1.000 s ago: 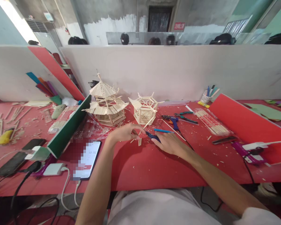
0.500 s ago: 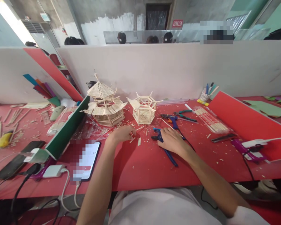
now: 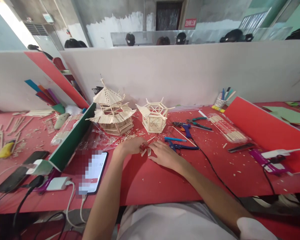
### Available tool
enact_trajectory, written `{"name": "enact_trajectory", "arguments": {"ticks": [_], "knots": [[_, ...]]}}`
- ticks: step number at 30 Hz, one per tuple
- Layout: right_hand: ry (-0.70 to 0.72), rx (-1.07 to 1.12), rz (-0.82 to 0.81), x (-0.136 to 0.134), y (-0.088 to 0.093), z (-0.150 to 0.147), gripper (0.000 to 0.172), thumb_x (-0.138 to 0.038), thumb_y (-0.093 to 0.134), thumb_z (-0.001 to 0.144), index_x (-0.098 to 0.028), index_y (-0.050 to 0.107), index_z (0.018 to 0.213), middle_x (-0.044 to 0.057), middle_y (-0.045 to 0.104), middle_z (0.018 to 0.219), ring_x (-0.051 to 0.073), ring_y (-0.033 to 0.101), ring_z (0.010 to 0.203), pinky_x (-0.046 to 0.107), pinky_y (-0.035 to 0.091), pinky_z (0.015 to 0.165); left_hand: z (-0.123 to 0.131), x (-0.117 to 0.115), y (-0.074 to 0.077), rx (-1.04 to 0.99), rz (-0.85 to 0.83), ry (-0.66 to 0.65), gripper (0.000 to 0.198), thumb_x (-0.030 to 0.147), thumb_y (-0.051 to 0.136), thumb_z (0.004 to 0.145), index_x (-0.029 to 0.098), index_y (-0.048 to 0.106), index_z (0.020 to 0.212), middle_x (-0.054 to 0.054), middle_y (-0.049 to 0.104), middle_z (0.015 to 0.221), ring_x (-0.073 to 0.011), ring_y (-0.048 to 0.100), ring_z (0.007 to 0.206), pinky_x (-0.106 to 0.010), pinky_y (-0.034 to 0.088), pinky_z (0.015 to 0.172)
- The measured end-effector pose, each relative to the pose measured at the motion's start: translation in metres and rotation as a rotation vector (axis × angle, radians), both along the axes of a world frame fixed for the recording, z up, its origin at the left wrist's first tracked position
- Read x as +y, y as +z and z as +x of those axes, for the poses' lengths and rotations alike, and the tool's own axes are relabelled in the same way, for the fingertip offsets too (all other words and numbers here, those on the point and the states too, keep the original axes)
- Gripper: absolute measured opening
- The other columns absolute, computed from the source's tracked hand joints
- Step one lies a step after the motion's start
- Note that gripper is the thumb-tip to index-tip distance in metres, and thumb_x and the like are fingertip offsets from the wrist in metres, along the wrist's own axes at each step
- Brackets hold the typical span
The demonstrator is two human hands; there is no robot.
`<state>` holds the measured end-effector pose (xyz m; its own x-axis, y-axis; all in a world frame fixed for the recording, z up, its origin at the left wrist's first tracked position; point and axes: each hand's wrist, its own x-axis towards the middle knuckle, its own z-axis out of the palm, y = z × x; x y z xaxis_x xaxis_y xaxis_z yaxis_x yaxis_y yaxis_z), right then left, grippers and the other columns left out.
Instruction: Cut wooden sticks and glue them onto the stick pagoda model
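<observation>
My left hand (image 3: 130, 145) rests on the red table (image 3: 150, 180) with its fingers curled into a pinch over some short cut wooden sticks (image 3: 145, 151). My right hand (image 3: 163, 154) lies just right of them, fingers stretched flat towards the same sticks, holding nothing. Blue-handled cutters (image 3: 182, 146) lie on the table right of my right hand. Behind the hands stand a two-tier stick pagoda (image 3: 112, 111) and a smaller six-sided stick frame (image 3: 153, 116).
A phone (image 3: 92, 171) with a lit screen lies at the left, beside a green divider (image 3: 72, 136), a charger (image 3: 57, 183) and cables. A blue glue gun (image 3: 186, 128), green pliers (image 3: 199, 121), a pack of sticks (image 3: 226, 128) and a slanted red board (image 3: 265, 130) lie to the right.
My right hand has let go of the blue cutters, which now lie on the table, and has moved left to the short sticks. My left hand has lowered onto the same sticks.
</observation>
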<state>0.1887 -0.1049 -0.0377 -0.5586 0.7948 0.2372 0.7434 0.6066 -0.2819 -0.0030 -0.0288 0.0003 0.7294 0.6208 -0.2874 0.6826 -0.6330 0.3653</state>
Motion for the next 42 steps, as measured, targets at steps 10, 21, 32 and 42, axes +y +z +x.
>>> {"name": "enact_trajectory", "arguments": {"ticks": [10, 21, 32, 42], "knots": [[0.050, 0.133, -0.101, 0.005, -0.011, -0.003, 0.022, -0.016, 0.066, 0.089, -0.014, 0.062, 0.111, 0.014, 0.069, 0.107, 0.026, 0.062, 0.105, 0.039, 0.048, 0.094, 0.007, -0.006, 0.003, -0.039, -0.090, -0.100, 0.017, 0.006, 0.065, 0.072, 0.016, 0.067, 0.085, -0.004, 0.069, 0.089, -0.0178, 0.062, 0.083, -0.023, 0.045, 0.074], [0.050, 0.223, -0.120, 0.005, -0.014, -0.001, 0.039, -0.014, 0.068, 0.086, -0.014, 0.059, 0.124, 0.015, 0.067, 0.118, 0.026, 0.061, 0.113, 0.043, 0.048, 0.100, -0.011, -0.028, -0.026, -0.232, 0.014, 0.023, 0.041, 0.018, 0.065, 0.082, 0.017, 0.057, 0.122, -0.009, 0.064, 0.112, -0.0225, 0.060, 0.102, -0.033, 0.046, 0.091], [-0.003, 0.249, -0.176, 0.004, -0.016, 0.002, 0.042, -0.016, 0.070, 0.085, -0.016, 0.056, 0.125, 0.012, 0.063, 0.118, 0.026, 0.061, 0.113, 0.042, 0.049, 0.099, -0.007, -0.030, -0.026, -0.261, 0.014, 0.043, 0.039, 0.016, 0.066, 0.084, 0.017, 0.058, 0.121, -0.009, 0.064, 0.111, -0.0211, 0.060, 0.099, -0.031, 0.046, 0.090], [-0.035, 0.267, -0.201, 0.005, -0.014, 0.002, 0.040, -0.016, 0.071, 0.084, -0.018, 0.057, 0.121, 0.011, 0.066, 0.112, 0.026, 0.063, 0.108, 0.043, 0.051, 0.095, -0.005, -0.029, -0.029, -0.305, 0.014, 0.025, 0.030, 0.018, 0.063, 0.087, 0.016, 0.058, 0.116, -0.008, 0.064, 0.107, -0.0198, 0.060, 0.095, -0.031, 0.047, 0.088]]}}
